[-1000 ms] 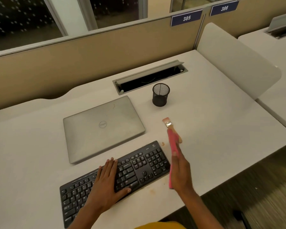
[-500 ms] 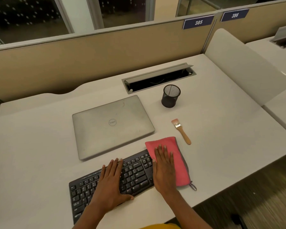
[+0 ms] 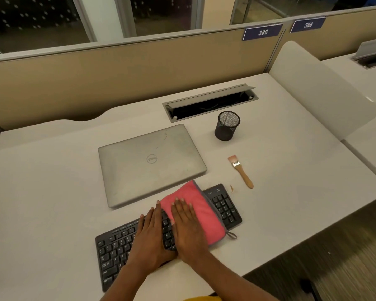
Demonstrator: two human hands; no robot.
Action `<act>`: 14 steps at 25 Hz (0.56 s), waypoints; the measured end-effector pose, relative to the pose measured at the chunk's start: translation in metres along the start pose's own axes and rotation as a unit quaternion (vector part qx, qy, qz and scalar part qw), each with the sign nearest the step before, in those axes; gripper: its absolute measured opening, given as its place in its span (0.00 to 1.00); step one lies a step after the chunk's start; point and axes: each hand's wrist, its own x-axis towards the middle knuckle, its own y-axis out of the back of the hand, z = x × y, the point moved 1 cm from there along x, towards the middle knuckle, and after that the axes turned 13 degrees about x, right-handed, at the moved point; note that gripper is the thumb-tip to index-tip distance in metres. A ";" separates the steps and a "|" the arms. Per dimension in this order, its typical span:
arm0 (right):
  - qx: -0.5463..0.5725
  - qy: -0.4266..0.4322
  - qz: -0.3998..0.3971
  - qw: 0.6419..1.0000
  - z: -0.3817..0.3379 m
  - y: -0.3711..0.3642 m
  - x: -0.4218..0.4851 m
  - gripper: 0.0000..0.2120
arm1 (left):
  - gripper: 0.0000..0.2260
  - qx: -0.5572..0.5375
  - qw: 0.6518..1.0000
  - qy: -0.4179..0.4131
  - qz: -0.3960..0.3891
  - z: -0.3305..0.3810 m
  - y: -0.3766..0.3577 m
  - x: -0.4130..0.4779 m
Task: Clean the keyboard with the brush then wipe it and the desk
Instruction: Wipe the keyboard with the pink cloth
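Here the left hand lies flat, palm down, on the middle of the keyboard. Its fingers are straight and close together, pointing away from the person toward the closed laptop, and it grips nothing. Just beside it, the two hands nearly touching along their sides, the right hand is also flat with fingers stretched out. It presses down on a pink cloth rather than clutching it. Both forearms come in from the bottom edge.

The keyboard runs lengthwise from lower left to upper right near the front of the desk, with its number pad bare at the right end. The cloth covers the keys just left of that pad, under and beyond the right hand, and its grey loop hangs off the keyboard's near edge.

Farther right, well apart from both hands, the brush lies on the desk, bristles pointing away and wooden handle toward the person. Behind it stands a black mesh cup.
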 end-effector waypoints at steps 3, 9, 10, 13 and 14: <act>-0.003 0.056 -0.003 0.998 -0.007 -0.008 -0.020 0.28 | 0.62 -0.020 1.000 -0.002 0.002 -0.001 0.001 0.000; -0.070 0.126 -0.024 0.989 0.047 0.012 -0.058 0.28 | 0.71 -0.026 1.000 0.004 -0.006 -0.004 0.001 -0.001; -0.072 0.110 -0.019 0.991 0.052 0.018 -0.055 0.28 | 0.72 -0.026 1.000 0.005 -0.006 -0.003 0.001 -0.001; -0.055 0.085 -0.021 0.995 0.059 0.028 -0.038 0.28 | 0.72 -0.027 1.000 0.012 -0.008 -0.002 0.002 -0.001; -0.048 0.077 -0.023 0.996 0.060 0.029 -0.030 0.28 | 0.72 -0.029 0.999 0.017 -0.010 -0.003 0.002 -0.001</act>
